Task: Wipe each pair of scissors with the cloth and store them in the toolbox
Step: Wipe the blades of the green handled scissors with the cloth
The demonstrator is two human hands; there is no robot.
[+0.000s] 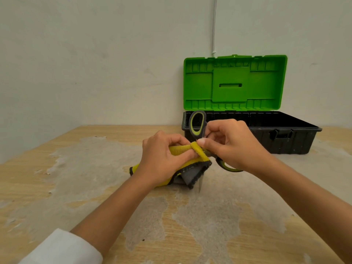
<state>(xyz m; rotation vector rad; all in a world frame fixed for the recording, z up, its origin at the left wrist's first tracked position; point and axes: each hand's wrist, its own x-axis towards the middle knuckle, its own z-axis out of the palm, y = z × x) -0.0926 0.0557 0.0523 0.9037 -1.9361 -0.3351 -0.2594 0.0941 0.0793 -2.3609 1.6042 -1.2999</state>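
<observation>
Nearest: a white sleeve (62, 248) on the left forearm, bare right forearm, both reaching out over a worn wooden surface (57, 187) with pale patches where the finish has gone.

Mid-field: left hand (162, 159) closed around a yellow and grey cloth (190, 168), fingers pinching a fold of it. Right hand (234, 143) closed on the scissors (198, 124) near the pivot, thumb pressed onto the cloth fold. The scissors are held off the surface, one grey and lime handle loop raised, the other showing below the right palm. A blade tip pokes out under the cloth, pointing down toward the surface. Judged step: wiping the blades, storage not yet done.

Far: toolbox (266, 138) on the surface against the wall, black base, green lid (236, 82) standing open. Its interior is mostly hidden from this angle; contents cannot be told.

Risks, as judgement:
- Blades appear parted inside the cloth, so a left finger sliding along the fold could meet an edge.
- Exposed tip could jab the surface or snag the cloth weave if pushed downward.
- Pinch grip near the pivot is light; a tug on the cloth could twist the scissors loose.
</observation>
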